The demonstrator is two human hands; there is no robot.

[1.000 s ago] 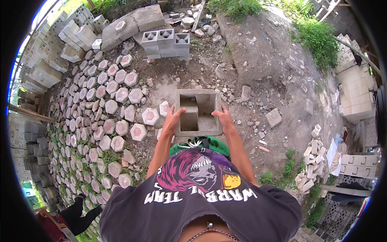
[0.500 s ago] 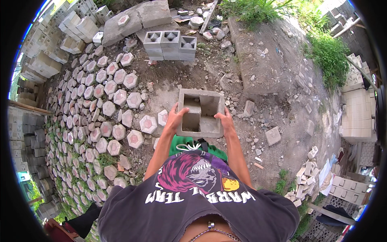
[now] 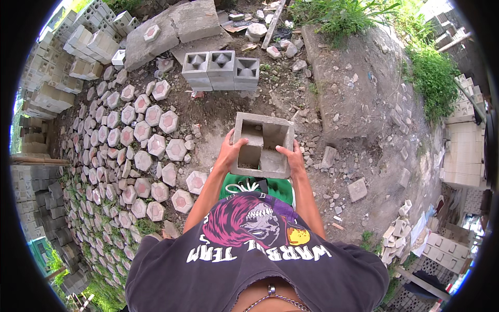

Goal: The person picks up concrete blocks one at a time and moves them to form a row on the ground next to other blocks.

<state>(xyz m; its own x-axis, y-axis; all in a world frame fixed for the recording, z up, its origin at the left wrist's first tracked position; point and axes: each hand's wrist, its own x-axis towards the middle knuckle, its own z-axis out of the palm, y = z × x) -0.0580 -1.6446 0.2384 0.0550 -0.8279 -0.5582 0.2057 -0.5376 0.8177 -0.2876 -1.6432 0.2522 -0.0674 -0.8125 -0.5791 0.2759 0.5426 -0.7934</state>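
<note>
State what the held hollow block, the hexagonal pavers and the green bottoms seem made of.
Hollow block: probably concrete, matte and rough, judging by its grainy grey walls.
Hexagonal pavers: likely cast concrete, dull, with reddish centres, perhaps pigment.
Green bottoms: apparently matte fabric, gathered near a white drawstring; fibre unclear.

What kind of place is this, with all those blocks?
Probably an outdoor yard where concrete things are made or kept. There are stacked blocks at the left, lots of six-sided pavers lying about, and a hollow block held between the left hand and right hand.
</note>
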